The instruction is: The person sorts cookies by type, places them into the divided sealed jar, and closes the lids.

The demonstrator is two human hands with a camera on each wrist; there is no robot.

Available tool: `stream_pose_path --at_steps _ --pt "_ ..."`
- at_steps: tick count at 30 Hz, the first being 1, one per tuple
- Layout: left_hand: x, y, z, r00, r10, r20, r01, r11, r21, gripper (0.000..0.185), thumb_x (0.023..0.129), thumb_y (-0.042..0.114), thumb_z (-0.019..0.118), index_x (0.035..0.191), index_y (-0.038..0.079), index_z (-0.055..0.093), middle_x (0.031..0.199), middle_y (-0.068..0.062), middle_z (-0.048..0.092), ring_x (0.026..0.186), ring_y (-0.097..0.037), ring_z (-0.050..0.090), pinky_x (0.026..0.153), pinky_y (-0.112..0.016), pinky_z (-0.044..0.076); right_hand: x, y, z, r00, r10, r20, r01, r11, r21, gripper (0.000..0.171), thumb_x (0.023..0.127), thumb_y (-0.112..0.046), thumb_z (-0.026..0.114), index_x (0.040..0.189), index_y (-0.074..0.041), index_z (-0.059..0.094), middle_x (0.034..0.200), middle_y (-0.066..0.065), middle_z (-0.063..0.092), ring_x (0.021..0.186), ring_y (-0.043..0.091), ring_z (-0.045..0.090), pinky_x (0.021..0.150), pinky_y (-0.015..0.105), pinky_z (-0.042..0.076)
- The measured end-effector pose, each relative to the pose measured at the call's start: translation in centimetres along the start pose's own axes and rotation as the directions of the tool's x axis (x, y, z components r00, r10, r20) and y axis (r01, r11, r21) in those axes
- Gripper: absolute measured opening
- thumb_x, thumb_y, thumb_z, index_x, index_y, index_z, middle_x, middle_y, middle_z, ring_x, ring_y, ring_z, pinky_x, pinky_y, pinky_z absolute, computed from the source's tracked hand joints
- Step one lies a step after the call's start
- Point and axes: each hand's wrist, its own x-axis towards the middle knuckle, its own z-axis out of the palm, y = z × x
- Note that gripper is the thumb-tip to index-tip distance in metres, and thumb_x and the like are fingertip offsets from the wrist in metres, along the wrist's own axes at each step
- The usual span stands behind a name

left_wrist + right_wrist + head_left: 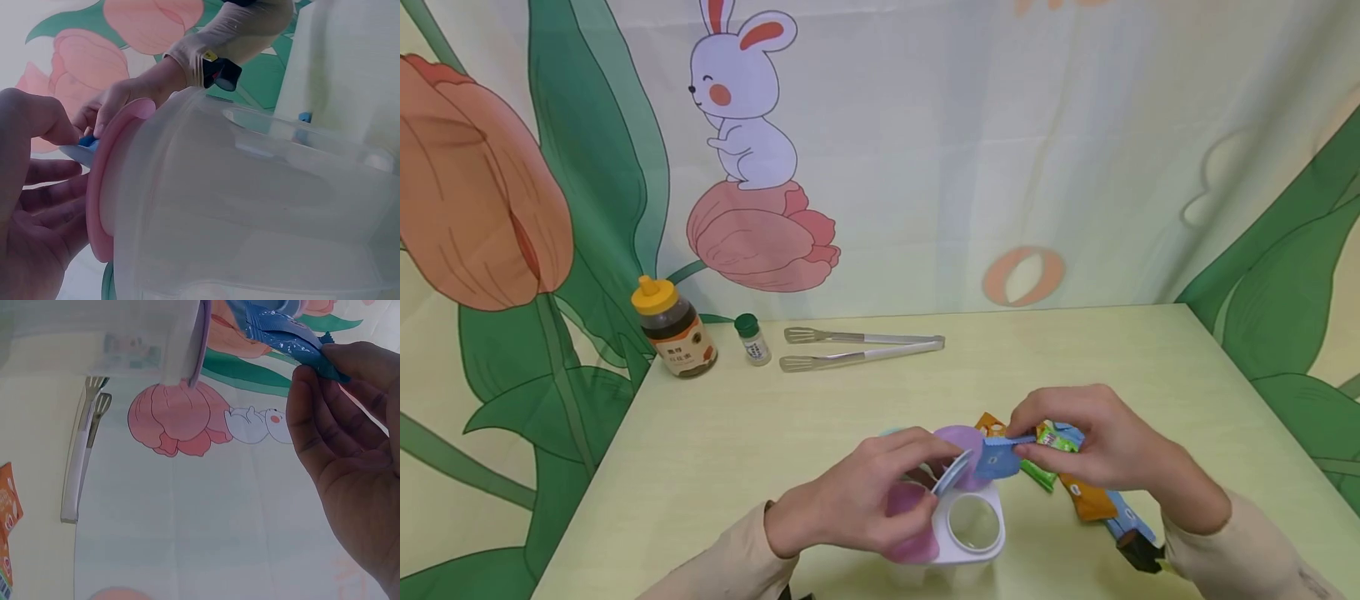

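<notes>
The left grip pinches a pale blue lid between thumb and fingers, tilted over a pale container; the right grip pinches a blue packet by its upper edge, just right of that lid.

From the left along the counter, a yellow-capped bottle of dark contents stands near the backdrop, then a small green-capped shaker, then metal tongs lying spread.

Nearer the person sits the container (partly hidden by the left grip), with a pink lid on its near left, a purple lid at the far side, and an uncovered round opening at near right.

Rightmost, orange, green and blue packets lie overlapping beside it.
</notes>
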Motion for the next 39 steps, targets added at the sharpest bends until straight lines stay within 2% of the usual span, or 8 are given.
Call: stream_pose_path --at_steps 6,11,16,26,39 --pt "-0.2 0.0 -0.1 1.000 0.008 -0.020 -0.008 1.000 -0.001 0.038 0.082 0.000 0.064 0.119 0.005 0.057 0.105 -0.003 0.063 0.095 -0.004 0.061 0.080 -0.011 0.053 0.5 -0.9 0.7 0.999 -0.034 -0.001 0.034 0.999 0.012 0.017 0.083 -0.001 0.073 0.098 -0.005 0.067 0.090 0.004 0.068 0.081 0.010 0.065 0.076 0.016 0.055" --pt "-0.5 -0.2 0.0 0.998 0.027 -0.059 -0.026 0.999 0.018 0.027 0.082 0.003 0.067 0.107 0.008 0.061 0.095 0.000 0.066 0.086 -0.004 0.062 0.078 -0.010 0.053 1.4 -1.8 1.0 0.997 -0.072 -0.005 0.072 0.995 0.065 0.010 0.088 -0.002 0.068 0.097 -0.003 0.066 0.088 0.005 0.067 0.079 0.011 0.062 0.073 0.017 0.055" --pt "-0.7 -0.4 -0.1 0.995 0.055 -0.086 -0.052 0.998 0.039 0.021 0.082 0.004 0.070 0.101 0.009 0.063 0.090 0.002 0.066 0.081 -0.005 0.062 0.077 -0.009 0.053 1.7 -2.2 1.5 0.993 -0.115 -0.005 0.115 0.991 0.067 0.010 0.088 -0.001 0.067 0.097 -0.003 0.066 0.088 0.005 0.067 0.079 0.011 0.062 0.073 0.018 0.054" --pt "-0.9 -0.2 -0.3 0.996 0.029 -0.090 -0.028 1.000 0.004 0.024 0.080 0.002 0.071 0.102 0.009 0.064 0.093 0.002 0.067 0.082 -0.006 0.063 0.077 -0.011 0.054 1.4 -2.0 2.5 0.991 -0.135 0.002 0.134 0.989 0.065 0.009 0.087 -0.001 0.068 0.095 -0.004 0.066 0.087 0.004 0.067 0.080 0.011 0.063 0.074 0.018 0.054" --pt "-1.4 -0.3 -0.1 0.990 0.070 -0.125 -0.072 0.997 -0.012 0.026 0.080 0.001 0.073 0.104 0.007 0.065 0.097 -0.001 0.068 0.085 -0.007 0.065 0.078 -0.014 0.055 1.1 -1.6 3.1 0.989 -0.144 0.014 0.144 0.989 0.031 0.008 0.088 -0.003 0.068 0.096 -0.005 0.066 0.088 0.003 0.068 0.081 0.011 0.065 0.077 0.019 0.055"
